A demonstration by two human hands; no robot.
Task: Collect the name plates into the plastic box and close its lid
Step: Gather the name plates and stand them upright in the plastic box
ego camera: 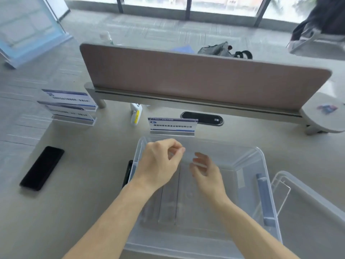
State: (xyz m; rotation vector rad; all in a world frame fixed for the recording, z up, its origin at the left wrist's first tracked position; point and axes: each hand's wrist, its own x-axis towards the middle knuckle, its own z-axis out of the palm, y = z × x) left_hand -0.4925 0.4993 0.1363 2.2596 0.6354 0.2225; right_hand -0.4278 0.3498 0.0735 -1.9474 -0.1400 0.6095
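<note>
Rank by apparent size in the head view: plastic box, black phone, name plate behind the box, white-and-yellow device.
1. plastic box
2. black phone and name plate, too alike to rank
3. white-and-yellow device, smallest

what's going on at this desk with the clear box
A person's left hand pinches a blurry clear plate over the open plastic box, with the right hand at its other end. One name plate lies inside, another stands behind the box, and a stack waits at left. The lid lies beside the box.

Clear glossy plastic box (pixel 265 165); matt grey table (pixel 93 184).
</note>
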